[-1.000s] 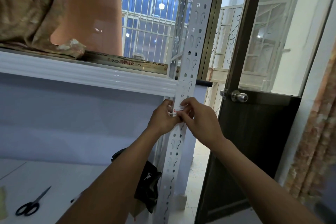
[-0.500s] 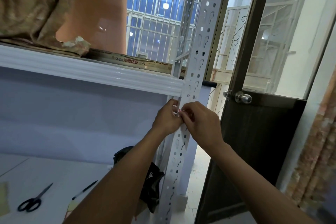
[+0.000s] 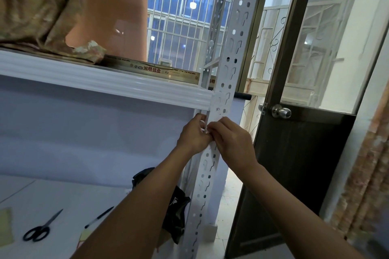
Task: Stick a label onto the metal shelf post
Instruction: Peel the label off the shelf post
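- Metal shelf post [image 3: 229, 65]: one at the front, pale grey, upright, punched with rows of slots and round holes. A second like post stands behind it. Rigid and fixed; judged to take firm pressing without moving.
- Label [image 3: 206, 131]: one, and only a pale sliver shows between the fingertips. It lies against the post's front face, just under the white shelf beam [image 3: 105, 83]. Judged light, thin and limp, tacky on one side and apt to crease or trap air. Best held by its edges and smoothed from the middle outward, clear of the holes where possible.
- Left hand [image 3: 193, 133]: one. Grip closed, fingers curled in at the post's left edge, pinching the label's left end.
- Right hand [image 3: 231, 143]: one. Grip closed, fingertips bent onto the post face, pinching the label's right end. The two hands touch at the fingertips.
- Scissors [image 3: 40, 231]: one pair, black-handled, lying on the white table [image 3: 52, 195].
- Pen [image 3: 99, 217]: one, beside the scissors.
- Door knob [image 3: 281, 112]: one, on the dark door at the right.
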